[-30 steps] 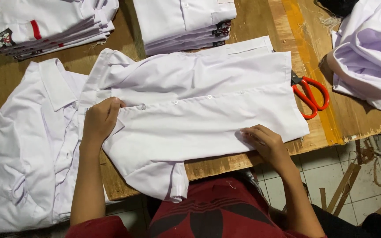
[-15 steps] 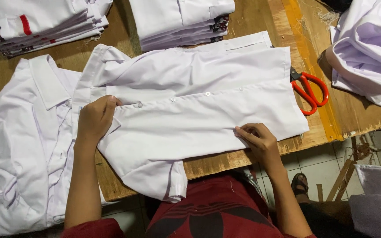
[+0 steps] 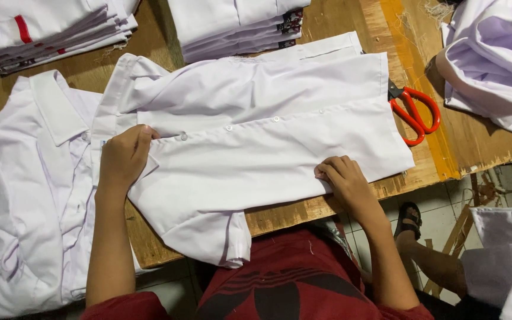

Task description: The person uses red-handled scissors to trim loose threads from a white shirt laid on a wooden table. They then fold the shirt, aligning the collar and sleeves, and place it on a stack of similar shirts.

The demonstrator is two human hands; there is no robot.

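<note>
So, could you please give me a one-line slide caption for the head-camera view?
Left hand and right hand press a white shirt flat on a wooden table, red-handled scissors alongside.

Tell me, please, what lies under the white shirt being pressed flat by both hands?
Under the white shirt is the wooden table. The red-handled scissors have their blades tucked beneath its hem; the blades themselves are covered.
</note>
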